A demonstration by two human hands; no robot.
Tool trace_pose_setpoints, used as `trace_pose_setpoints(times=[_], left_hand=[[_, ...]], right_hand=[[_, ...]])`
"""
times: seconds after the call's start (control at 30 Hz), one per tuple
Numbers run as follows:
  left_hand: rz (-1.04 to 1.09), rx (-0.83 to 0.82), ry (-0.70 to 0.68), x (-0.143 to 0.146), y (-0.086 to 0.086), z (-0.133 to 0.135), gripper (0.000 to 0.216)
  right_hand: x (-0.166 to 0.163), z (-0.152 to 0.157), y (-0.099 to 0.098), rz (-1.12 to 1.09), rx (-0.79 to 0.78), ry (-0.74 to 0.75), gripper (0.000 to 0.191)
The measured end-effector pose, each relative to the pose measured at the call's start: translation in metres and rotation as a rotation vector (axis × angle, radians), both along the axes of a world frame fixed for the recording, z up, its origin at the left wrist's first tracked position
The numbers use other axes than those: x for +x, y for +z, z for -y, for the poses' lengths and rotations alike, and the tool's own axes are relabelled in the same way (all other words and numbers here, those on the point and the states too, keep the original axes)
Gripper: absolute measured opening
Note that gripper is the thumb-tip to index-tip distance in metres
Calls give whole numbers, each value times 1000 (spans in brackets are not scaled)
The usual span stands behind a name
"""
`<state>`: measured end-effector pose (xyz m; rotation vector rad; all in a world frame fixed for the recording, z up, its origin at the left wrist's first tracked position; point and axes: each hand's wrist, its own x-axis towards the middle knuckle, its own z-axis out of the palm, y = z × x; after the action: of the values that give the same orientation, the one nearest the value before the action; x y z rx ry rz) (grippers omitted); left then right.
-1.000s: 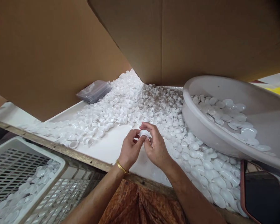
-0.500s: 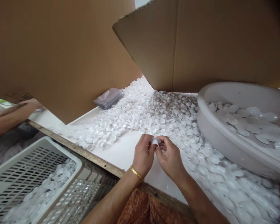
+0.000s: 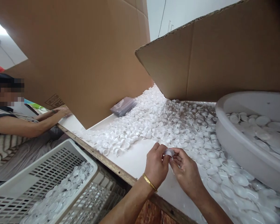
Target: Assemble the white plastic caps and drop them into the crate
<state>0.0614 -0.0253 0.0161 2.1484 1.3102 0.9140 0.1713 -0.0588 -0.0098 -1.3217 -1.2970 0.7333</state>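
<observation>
Between my fingertips, just above the white tabletop (image 3: 136, 158), is a small white plastic cap (image 3: 169, 152) with a round flat top. My left hand (image 3: 156, 163), with a gold bracelet at the wrist, pinches it from the left. From the right, the thumb and fingers of my right hand (image 3: 184, 169) grip the same piece. Its underside is partly hidden by my thumbs. Beyond my hands spreads a heap of small white cup-like caps (image 3: 149, 115). Wider, shiny white discs (image 3: 240, 186) lie to the right of my right hand.
A large white basin (image 3: 245, 152) holding discs stands at right. Cardboard panels (image 3: 102, 62) rise behind the heap, near a stack of clear plastic bags (image 3: 123, 106). At lower left is a slatted basket (image 3: 67, 146) with caps. Another person (image 3: 16, 127) sits at far left.
The view has shifted left and up, so everything appears farther right and lower, and the other person shows more. Both my hands keep hold of the cap.
</observation>
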Motion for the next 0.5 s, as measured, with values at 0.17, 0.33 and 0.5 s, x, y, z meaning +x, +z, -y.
trace_pose_setpoints(times=[0.17,0.33,0.5], left_hand=[[1,35,5,6,-6,-4,11],[46,43,-53,10,-7,-9,9],[96,57,-27,3,4,-3,8]], right_hand=[[1,-3,-2,-6,-17,-43,16],[4,-3,3,-58,5,-72,14],[-1,-4,8,-207,71,27,17]])
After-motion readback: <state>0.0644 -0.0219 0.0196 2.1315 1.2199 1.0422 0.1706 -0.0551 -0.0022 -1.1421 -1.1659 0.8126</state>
